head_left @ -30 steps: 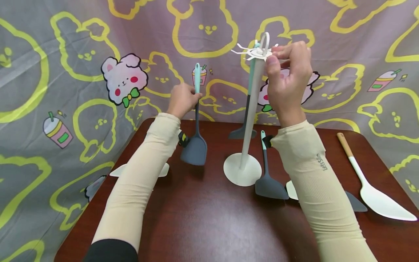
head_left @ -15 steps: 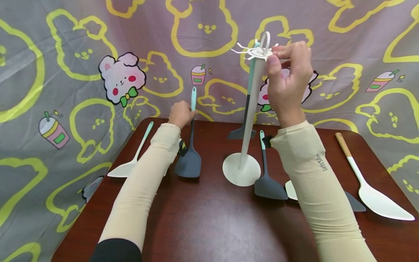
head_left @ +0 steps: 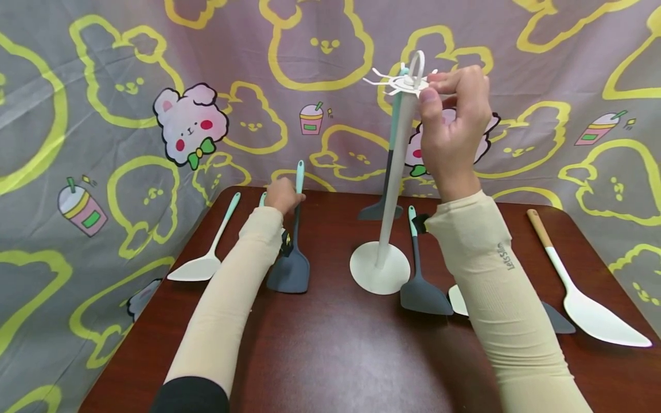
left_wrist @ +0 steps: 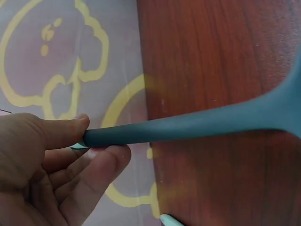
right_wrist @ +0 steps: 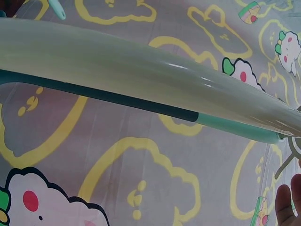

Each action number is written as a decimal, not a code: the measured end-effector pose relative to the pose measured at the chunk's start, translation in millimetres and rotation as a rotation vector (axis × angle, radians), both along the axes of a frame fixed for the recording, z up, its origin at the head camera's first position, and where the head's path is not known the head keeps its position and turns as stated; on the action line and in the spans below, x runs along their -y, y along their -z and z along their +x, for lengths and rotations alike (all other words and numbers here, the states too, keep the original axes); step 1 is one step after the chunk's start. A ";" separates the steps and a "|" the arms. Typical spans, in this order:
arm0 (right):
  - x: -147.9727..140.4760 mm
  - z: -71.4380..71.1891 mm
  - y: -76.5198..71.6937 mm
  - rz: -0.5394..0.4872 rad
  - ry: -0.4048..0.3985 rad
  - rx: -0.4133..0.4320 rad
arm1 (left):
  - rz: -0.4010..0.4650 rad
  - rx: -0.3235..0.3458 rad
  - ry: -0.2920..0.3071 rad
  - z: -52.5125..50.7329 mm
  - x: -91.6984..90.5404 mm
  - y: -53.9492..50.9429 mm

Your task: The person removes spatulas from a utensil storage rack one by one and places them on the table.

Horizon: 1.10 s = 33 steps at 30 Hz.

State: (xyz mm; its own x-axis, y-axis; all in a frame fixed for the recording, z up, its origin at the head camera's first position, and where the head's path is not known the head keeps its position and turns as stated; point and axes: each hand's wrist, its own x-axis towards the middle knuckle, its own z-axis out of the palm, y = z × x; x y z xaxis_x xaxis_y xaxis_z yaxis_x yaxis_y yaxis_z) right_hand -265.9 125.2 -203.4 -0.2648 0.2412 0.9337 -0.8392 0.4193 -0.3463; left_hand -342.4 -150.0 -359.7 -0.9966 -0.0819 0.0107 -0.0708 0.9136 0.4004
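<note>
My left hand (head_left: pixel 283 196) pinches a dark grey spatula (head_left: pixel 289 274) with a mint handle where handle and shaft meet. The spatula stands nearly upright; whether its blade touches the table I cannot tell. In the left wrist view, thumb and fingers grip the shaft (left_wrist: pixel 188 125). My right hand (head_left: pixel 459 126) pinches the hook ring at the top of a white utensil rack (head_left: pixel 395 183), whose pole leans slightly. Behind the pole hangs another grey turner (head_left: pixel 387 175) with a mint handle, also seen in the right wrist view (right_wrist: pixel 141 103).
A white spatula (head_left: pixel 201 268) with a mint handle lies at left, and another mint handle end shows behind my left hand. Right of the round base (head_left: pixel 361 269) lie a grey spatula (head_left: pixel 424 295), a partly hidden white one and a white wooden-handled turner (head_left: pixel 594 312). A printed curtain hangs behind.
My left hand has lowered the grey spatula toward the table and slightly left, uncovering the white spatula. The right hand stays on the rack's hook ring.
</note>
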 end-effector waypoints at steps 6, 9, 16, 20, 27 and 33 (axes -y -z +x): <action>0.2 0.1 0.5 -0.013 -0.004 0.000 | -0.026 0.004 -0.024 -0.5 -2.3 14.0; 0.1 0.1 0.6 -0.018 -0.006 0.001 | 0.000 0.012 -0.066 0.4 -4.8 22.9; 1.2 -1.3 1.6 -0.011 -0.010 0.000 | 0.051 0.019 -0.121 -0.2 -7.9 40.1; 2.4 -1.3 1.4 -0.011 -0.016 -0.001 | 0.069 0.023 -0.120 2.3 -10.0 47.4; 3.8 -0.4 0.4 -0.014 -0.016 -0.003 | 0.068 0.074 -0.132 0.9 -6.9 59.1; 2.7 1.2 -0.5 -0.031 -0.025 0.003 | 0.037 0.165 -0.084 -1.7 -2.9 62.1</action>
State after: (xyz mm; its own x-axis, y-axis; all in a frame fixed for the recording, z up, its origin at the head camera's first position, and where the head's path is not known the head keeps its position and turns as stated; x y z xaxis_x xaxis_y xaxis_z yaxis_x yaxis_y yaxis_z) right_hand -264.7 122.5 -203.0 -0.2736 0.2636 0.9250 -0.8482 0.3873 -0.3613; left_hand -344.1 -147.2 -421.8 -0.9742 -0.1622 -0.1572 -0.2138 0.8866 0.4101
